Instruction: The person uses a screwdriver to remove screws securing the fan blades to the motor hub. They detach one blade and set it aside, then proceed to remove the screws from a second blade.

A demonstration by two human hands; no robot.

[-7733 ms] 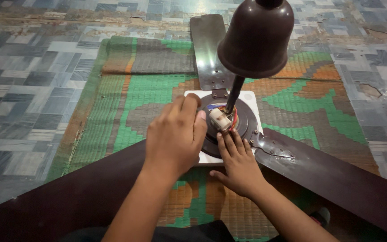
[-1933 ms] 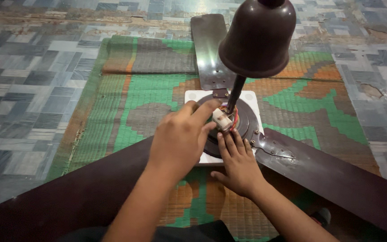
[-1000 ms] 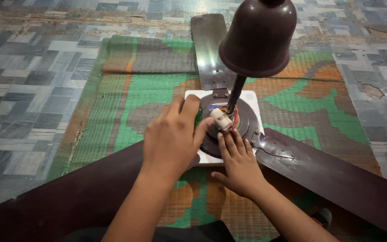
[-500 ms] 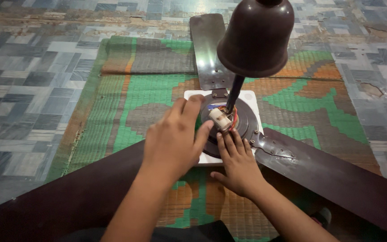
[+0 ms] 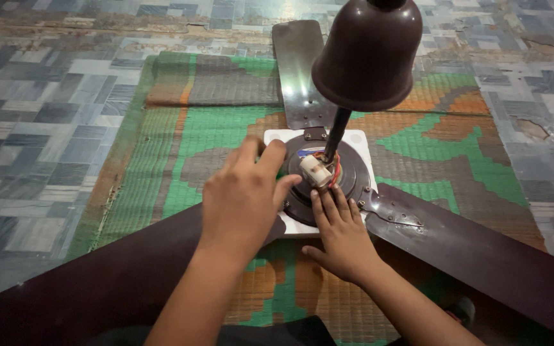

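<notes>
A floor of grey-blue patterned tiles carries a woven mat in green, orange and brown. On the mat a white square block props up a dark brown ceiling fan motor, with three blades spreading out; one blade points away, another runs right. The downrod rises toward the camera, and its bell-shaped canopy blocks part of the mat. The left hand curls over the motor's left edge; whether its grip clasps anything is hidden. The right hand lies flat, fingers released, on the motor beside a white capacitor with red wires.
</notes>
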